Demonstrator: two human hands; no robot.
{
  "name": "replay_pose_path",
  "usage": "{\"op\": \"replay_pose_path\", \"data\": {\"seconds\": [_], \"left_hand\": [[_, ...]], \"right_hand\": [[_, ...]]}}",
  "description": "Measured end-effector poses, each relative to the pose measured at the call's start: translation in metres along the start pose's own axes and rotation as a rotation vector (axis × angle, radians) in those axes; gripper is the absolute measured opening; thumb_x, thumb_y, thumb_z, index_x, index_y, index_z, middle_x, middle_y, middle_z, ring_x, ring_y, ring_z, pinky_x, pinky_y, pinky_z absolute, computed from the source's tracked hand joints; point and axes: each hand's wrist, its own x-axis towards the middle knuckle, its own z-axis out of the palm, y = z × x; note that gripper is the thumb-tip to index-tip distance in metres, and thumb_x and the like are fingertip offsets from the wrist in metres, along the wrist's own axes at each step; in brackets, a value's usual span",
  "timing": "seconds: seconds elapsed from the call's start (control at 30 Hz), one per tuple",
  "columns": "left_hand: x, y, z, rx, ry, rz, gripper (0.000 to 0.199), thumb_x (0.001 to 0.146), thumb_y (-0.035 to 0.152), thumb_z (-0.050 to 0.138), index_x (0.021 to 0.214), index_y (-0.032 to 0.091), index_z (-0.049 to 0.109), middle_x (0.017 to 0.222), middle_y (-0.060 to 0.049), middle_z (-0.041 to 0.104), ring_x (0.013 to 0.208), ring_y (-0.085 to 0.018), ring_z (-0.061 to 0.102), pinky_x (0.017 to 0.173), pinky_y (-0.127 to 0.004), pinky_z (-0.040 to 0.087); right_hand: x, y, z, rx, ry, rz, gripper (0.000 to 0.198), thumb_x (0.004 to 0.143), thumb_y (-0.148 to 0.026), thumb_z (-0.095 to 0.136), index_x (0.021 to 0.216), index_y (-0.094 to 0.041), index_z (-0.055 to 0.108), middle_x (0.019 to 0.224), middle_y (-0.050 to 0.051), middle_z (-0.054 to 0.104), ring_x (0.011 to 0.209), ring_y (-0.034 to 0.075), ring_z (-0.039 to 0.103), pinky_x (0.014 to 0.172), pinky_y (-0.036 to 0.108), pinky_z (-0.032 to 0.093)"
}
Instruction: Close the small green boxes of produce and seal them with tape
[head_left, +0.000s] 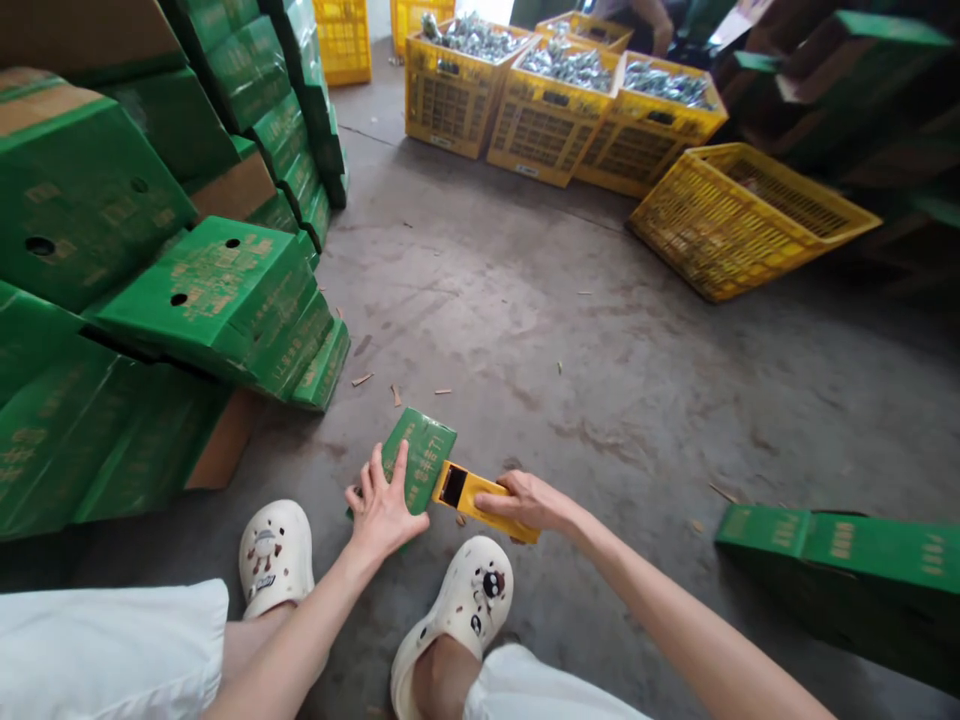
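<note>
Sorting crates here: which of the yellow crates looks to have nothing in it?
The tilted yellow crate nearest the camera, at the right end of the group; its inside shows bare mesh. The three crates behind it are heaped with silvery wrapped items.

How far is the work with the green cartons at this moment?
Done, it seems: many green cartons lie piled at the left. In hand: the left hand presses a folded green carton on the floor, and the right hand holds a yellow tool against its edge. Left, probably: another flat green carton lies at the right, and yellow crates stand filled behind.
</note>
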Motion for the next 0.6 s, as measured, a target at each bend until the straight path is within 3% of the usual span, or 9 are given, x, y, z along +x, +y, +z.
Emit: {"op": "replay_pose_path", "data": {"seconds": [0.13,0.3,0.47,0.6], "left_hand": [[0.006,-0.004,-0.001,0.017,-0.011,0.032,0.128,0.062,0.038,0.083,0.168,0.037,0.011,0.173,-0.020,0.006,0.149,-0.050,0.028,0.109,-0.070,0.030],[0.033,-0.052,-0.023,-0.111,-0.090,0.002,0.120,0.067,0.046,0.080,0.166,0.042,0.013,0.173,-0.015,0.015,0.151,-0.048,0.030,0.109,-0.066,0.037],[0.060,-0.090,-0.034,-0.186,-0.132,-0.108,0.122,0.066,0.059,0.081,0.167,0.031,0.017,0.163,-0.020,0.035,0.148,-0.048,0.038,0.114,-0.061,0.035],[0.071,-0.104,-0.036,-0.268,-0.201,-0.066,0.127,0.064,0.056,0.084,0.167,0.025,0.017,0.159,-0.021,0.042,0.150,-0.044,0.037,0.121,-0.056,0.028]], "right_hand": [[-0.001,0.002,0.006,-0.023,0.046,0.014,0.064,0.080,-0.080,0.058,0.070,-0.017,0.060,0.066,0.003,0.058,0.059,0.014,0.052,0.048,0.024,0.031],[0.006,-0.036,0.014,0.178,0.027,-0.040,0.064,0.083,-0.081,0.057,0.077,-0.017,0.063,0.069,0.003,0.065,0.060,0.015,0.058,0.049,0.022,0.036],[0.031,-0.088,0.008,0.254,-0.024,-0.050,0.060,0.081,-0.077,0.066,0.075,-0.017,0.064,0.064,0.002,0.066,0.056,0.016,0.063,0.051,0.022,0.044],[0.042,-0.101,0.002,0.258,-0.053,-0.085,0.059,0.083,-0.076,0.065,0.077,-0.017,0.066,0.068,0.003,0.068,0.059,0.016,0.063,0.053,0.022,0.046]]}}
